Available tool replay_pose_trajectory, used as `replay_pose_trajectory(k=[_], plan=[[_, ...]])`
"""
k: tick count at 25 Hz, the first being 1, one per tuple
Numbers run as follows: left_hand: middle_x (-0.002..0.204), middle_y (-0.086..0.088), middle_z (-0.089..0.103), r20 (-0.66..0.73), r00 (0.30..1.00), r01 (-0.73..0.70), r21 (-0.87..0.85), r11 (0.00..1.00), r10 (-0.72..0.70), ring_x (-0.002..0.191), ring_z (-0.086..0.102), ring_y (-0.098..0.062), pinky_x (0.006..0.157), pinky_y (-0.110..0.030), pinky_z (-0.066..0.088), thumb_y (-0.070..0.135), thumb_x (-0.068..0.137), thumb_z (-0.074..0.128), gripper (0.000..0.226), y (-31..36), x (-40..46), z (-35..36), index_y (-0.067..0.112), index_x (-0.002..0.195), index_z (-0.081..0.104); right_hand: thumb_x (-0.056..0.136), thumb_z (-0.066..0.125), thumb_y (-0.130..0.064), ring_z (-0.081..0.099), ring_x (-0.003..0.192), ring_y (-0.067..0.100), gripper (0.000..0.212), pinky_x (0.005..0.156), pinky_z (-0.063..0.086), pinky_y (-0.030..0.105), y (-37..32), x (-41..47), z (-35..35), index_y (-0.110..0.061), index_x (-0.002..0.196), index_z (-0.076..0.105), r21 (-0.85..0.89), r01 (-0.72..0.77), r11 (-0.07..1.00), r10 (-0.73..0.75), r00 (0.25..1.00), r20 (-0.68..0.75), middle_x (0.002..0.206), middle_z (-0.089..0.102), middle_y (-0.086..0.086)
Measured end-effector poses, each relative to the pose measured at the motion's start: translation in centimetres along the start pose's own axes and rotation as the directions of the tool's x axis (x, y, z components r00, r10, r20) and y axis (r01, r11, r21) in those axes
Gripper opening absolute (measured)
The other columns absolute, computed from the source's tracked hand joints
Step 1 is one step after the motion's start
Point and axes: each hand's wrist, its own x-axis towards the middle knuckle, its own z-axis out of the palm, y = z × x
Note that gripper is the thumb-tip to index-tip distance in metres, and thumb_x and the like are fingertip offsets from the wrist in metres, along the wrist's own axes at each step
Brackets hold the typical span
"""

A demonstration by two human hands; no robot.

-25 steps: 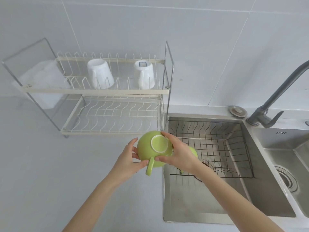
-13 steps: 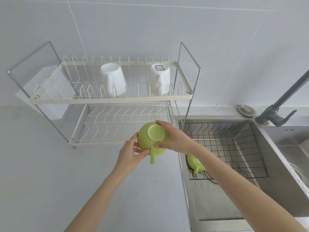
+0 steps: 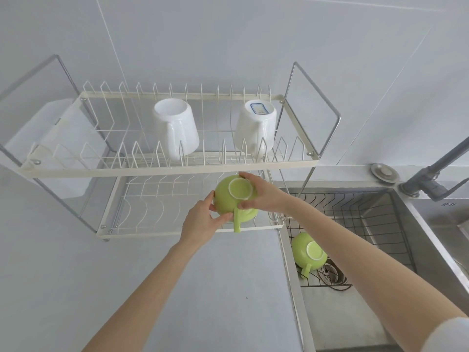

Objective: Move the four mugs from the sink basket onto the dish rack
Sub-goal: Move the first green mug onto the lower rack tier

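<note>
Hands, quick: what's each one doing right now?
Left hand: closed on the green mug.
Right hand: closed on the same green mug.

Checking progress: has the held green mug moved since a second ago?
Yes. The held mug went from in front of the rack's front edge, by the sink corner, to over its lower shelf.

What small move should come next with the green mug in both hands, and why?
Probably lower the green mug onto the bottom shelf: both the left hand and right hand hold it upside down right above the wires.
</note>
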Motion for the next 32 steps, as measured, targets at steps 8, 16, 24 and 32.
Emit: replay_pose_trajectory(k=[8, 16, 24, 32], plan=[[0.116, -0.009, 0.057, -0.017, 0.998, 0.069, 0.136, 0.988, -0.067, 0.108, 0.054, -0.026, 0.082, -0.036, 0.044, 0.045, 0.08, 0.06, 0.058, -0.8, 0.8, 2.4, 0.017, 0.128, 0.042, 0.082, 0.062, -0.021, 0.023, 0.141, 0.024, 0.082, 0.111, 0.026, 0.033, 1.1, 2.0, 1.0, -0.023, 0.147, 0.013, -0.112, -0.048, 0.993, 0.052, 0.998, 0.033, 0.157, 0.011, 0.007], [0.139, -0.011, 0.036, -0.054, 0.999, 0.017, 0.228, 0.974, -0.004, 0.129, 0.034, -0.029, 0.095, -0.041, 0.041, 0.04, 0.082, 0.059, 0.076, 0.3, 1.1, 3.3, 0.009, 0.141, 0.023, 0.081, 0.065, -0.029, 0.007, 0.146, 0.026, 0.086, 0.118, 0.015, 0.04, 1.8, 1.0, 1.4, -0.023, 0.147, 0.01, -0.218, -0.008, 0.976, -0.005, 0.998, -0.059, 0.158, 0.005, 0.011], [0.142, -0.007, 0.036, -0.062, 0.997, -0.033, 0.16, 0.987, 0.043, 0.125, 0.038, -0.029, 0.097, -0.041, 0.039, 0.032, 0.083, 0.061, 0.069, 0.5, 1.9, 3.4, 0.012, 0.14, 0.027, 0.081, 0.067, -0.029, 0.011, 0.145, 0.024, 0.083, 0.119, 0.016, 0.039, 2.4, 1.6, 1.4, -0.023, 0.146, 0.015, -0.146, 0.017, 0.989, -0.034, 0.993, -0.111, 0.157, 0.01, 0.006], [0.143, -0.008, 0.039, -0.05, 0.998, -0.037, 0.152, 0.988, 0.045, 0.126, 0.038, -0.029, 0.098, -0.042, 0.038, 0.032, 0.082, 0.062, 0.069, 0.5, 1.5, 3.4, 0.009, 0.139, 0.029, 0.082, 0.064, -0.03, 0.006, 0.146, 0.022, 0.082, 0.118, 0.016, 0.039, 2.7, 1.0, 1.7, -0.028, 0.146, 0.013, -0.149, 0.022, 0.989, -0.039, 0.993, -0.115, 0.159, 0.004, 0.002]])
